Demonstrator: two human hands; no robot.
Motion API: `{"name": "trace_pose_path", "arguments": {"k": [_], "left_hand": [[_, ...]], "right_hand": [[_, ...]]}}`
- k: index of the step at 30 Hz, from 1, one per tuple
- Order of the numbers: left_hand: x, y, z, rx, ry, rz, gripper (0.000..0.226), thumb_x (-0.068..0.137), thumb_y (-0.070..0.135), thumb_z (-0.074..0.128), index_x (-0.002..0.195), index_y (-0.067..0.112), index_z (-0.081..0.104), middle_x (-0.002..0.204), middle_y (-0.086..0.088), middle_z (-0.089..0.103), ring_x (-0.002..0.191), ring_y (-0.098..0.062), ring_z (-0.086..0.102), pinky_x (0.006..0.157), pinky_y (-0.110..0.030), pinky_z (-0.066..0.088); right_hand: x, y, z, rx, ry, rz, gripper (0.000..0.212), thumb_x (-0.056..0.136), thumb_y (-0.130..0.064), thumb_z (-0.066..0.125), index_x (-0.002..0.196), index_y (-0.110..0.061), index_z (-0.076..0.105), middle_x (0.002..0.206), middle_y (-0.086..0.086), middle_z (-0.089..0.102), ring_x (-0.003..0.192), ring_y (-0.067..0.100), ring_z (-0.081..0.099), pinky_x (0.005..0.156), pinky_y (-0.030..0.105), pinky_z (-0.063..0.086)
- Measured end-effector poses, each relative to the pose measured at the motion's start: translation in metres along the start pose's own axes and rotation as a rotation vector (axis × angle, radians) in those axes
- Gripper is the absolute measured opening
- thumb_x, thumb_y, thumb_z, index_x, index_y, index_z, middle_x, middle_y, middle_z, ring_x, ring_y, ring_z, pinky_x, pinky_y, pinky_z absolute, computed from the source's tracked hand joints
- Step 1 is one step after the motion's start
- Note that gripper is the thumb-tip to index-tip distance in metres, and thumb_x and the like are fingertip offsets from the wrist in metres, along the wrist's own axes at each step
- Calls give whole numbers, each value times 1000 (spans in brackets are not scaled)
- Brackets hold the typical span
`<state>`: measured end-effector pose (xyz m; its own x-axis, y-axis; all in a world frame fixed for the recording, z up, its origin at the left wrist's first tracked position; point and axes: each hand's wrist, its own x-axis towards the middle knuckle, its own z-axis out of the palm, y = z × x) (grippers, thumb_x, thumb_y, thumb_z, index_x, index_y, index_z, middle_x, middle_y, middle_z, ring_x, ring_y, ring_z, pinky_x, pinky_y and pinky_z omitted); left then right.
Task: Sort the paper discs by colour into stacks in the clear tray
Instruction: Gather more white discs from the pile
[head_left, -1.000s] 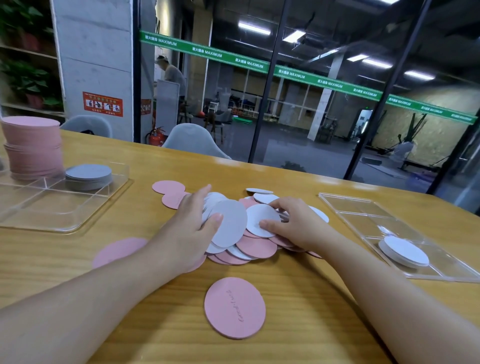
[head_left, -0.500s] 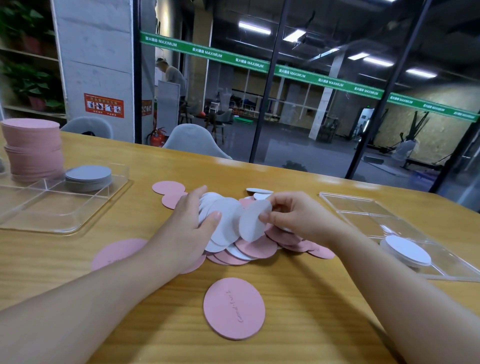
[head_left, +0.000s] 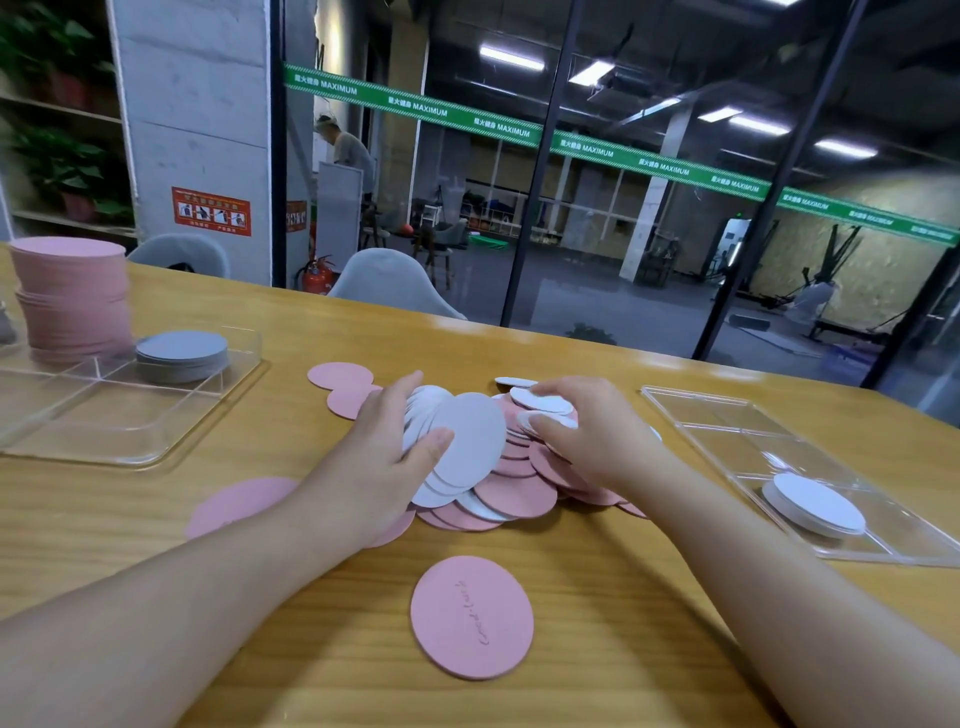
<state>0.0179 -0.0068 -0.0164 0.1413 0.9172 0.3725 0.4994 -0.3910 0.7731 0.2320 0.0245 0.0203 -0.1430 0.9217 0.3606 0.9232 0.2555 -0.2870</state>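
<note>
A loose pile of pink and white discs (head_left: 514, 493) lies at the middle of the wooden table. My left hand (head_left: 384, 452) grips a fanned bundle of white discs (head_left: 467, 441) at the pile's left side, thumb on top. My right hand (head_left: 597, 431) is on the pile's right side and pinches a white disc (head_left: 545, 418) between thumb and curled fingers. A clear tray (head_left: 727, 421) at the right holds a short stack of white discs (head_left: 815, 504). Another clear tray (head_left: 130, 415) at the left holds a tall pink stack (head_left: 72, 301) and a low grey stack (head_left: 182, 356).
Single pink discs lie apart from the pile: one near me (head_left: 471, 616), one under my left forearm (head_left: 239, 501), two at the far left of the pile (head_left: 340, 374). Grey chairs (head_left: 395, 283) stand behind the table's far edge, before a glass wall.
My right hand lifted a white disc over to the bundle in my left hand, then returned to the pile's right side and took hold of another white disc. The left hand stayed put.
</note>
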Motion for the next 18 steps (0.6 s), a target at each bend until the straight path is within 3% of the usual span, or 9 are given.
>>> {"name": "trace_pose_path", "arguments": {"k": [3, 7, 13, 18], "left_hand": [[1, -1, 0, 8, 2, 1, 63, 95, 35, 47, 148, 22, 17, 152, 6, 22, 138, -4, 17, 104, -17, 17], [1, -1, 1, 13, 5, -5, 63, 94, 36, 47, 148, 23, 17, 152, 7, 22, 138, -4, 19, 105, -19, 18], [1, 0, 1, 18, 6, -8, 62, 95, 36, 47, 148, 23, 18, 151, 7, 23, 137, -4, 20, 103, -18, 19], [2, -1, 1, -5, 11, -21, 61, 95, 36, 47, 148, 24, 18, 151, 8, 24, 135, -3, 22, 101, -16, 19]], "right_hand": [[0, 12, 4, -170, -133, 147, 59, 91, -52, 46, 138, -17, 41, 141, 2, 44, 130, 23, 35, 104, 33, 29], [-5, 13, 6, -18, -246, 254, 54, 93, -59, 36, 129, -20, 47, 137, 1, 49, 117, 22, 48, 89, 31, 37], [-7, 4, 0, 42, -83, 211, 61, 80, -58, 60, 127, -19, 52, 124, -4, 57, 108, 17, 53, 78, 30, 43], [-8, -4, -6, 125, 138, 84, 50, 83, -47, 62, 123, -18, 56, 120, -5, 59, 112, 14, 51, 83, 25, 36]]}}
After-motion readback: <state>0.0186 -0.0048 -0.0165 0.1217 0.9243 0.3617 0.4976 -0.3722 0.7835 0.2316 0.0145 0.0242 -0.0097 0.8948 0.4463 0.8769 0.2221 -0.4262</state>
